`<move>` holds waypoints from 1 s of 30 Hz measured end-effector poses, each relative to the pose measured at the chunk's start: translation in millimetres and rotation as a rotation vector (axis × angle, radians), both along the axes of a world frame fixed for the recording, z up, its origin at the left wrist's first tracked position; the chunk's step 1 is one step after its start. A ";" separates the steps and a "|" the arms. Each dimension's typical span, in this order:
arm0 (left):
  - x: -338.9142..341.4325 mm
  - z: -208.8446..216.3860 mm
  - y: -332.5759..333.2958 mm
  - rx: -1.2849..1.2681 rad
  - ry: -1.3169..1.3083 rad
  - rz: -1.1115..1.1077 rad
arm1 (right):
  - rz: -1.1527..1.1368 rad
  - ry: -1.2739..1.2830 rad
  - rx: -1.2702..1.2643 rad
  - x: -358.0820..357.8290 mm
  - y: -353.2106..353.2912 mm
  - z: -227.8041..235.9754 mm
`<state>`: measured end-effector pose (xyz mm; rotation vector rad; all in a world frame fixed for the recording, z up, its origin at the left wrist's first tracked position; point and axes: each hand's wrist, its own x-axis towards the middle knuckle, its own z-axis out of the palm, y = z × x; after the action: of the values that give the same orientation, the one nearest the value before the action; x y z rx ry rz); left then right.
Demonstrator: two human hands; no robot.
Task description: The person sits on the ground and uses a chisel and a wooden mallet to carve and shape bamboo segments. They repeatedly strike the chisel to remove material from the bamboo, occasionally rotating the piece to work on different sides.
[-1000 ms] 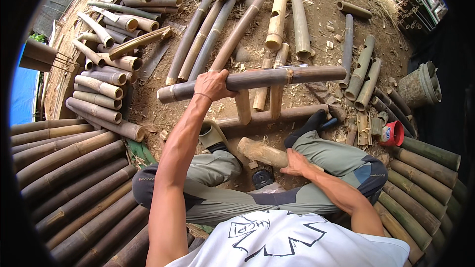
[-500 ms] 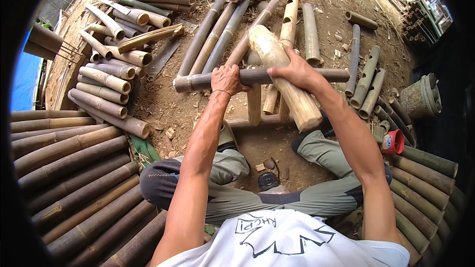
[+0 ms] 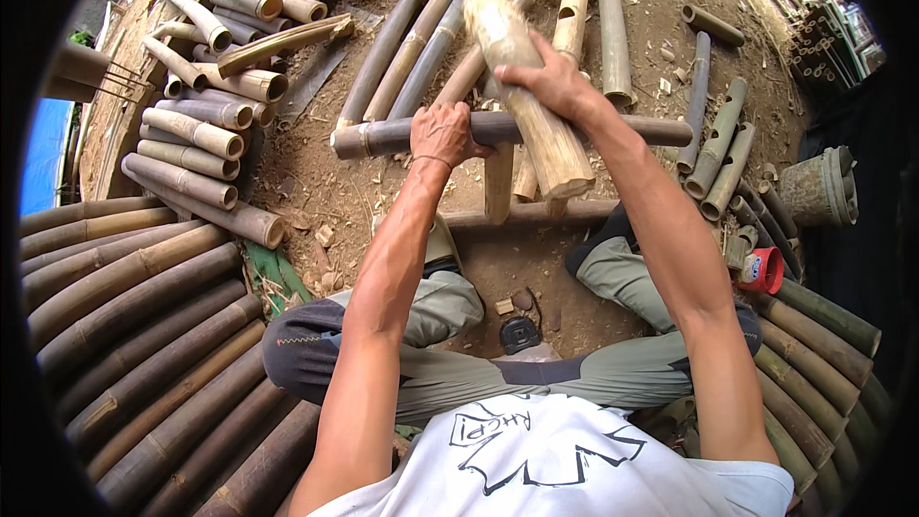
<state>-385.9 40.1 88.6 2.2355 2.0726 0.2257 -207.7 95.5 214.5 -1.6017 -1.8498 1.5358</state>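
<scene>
My left hand (image 3: 444, 134) is wrapped round a dark bamboo pole (image 3: 371, 139) that lies crosswise in front of me. In my right hand (image 3: 548, 84) is a thick, pale wooden log (image 3: 550, 148), gripped round its middle and slanting over the pole's right half. The log hides that stretch of the pole, so I cannot tell whether they touch. Shorter upright bamboo pieces (image 3: 498, 182) stand between this pole and a lower bamboo pole (image 3: 459, 217) near my feet. A pale bamboo length with cut holes (image 3: 572, 10) reaches away behind the log.
Cut bamboo lengths (image 3: 196, 134) are piled at the left, with long dark poles (image 3: 144, 325) nearer me. Notched bamboo pieces (image 3: 716, 139), a grey bucket (image 3: 818, 187) and a red can (image 3: 763, 270) stand or lie at the right. A black tape measure (image 3: 520, 334) rests between my legs.
The log in my right hand has shifted slightly up and to the left. My left hand keeps its grip on the pole. The whole view has tilted a little.
</scene>
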 end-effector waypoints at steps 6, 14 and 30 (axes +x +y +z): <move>8.5 2.8 -1.8 0.010 -0.030 -0.014 | 0.209 -0.209 0.083 16.5 10.9 -45.2; 2.3 5.4 -15.8 0.043 0.003 -0.004 | 0.136 -0.209 0.182 4.4 -25.9 -12.3; 11.2 32.5 -30.4 -0.132 0.079 -0.044 | -0.170 0.178 0.249 148.5 -59.5 33.2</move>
<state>-374.7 9.8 121.1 2.2426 2.0088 -0.0019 -59.2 36.0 247.7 -1.4202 -1.6864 1.2745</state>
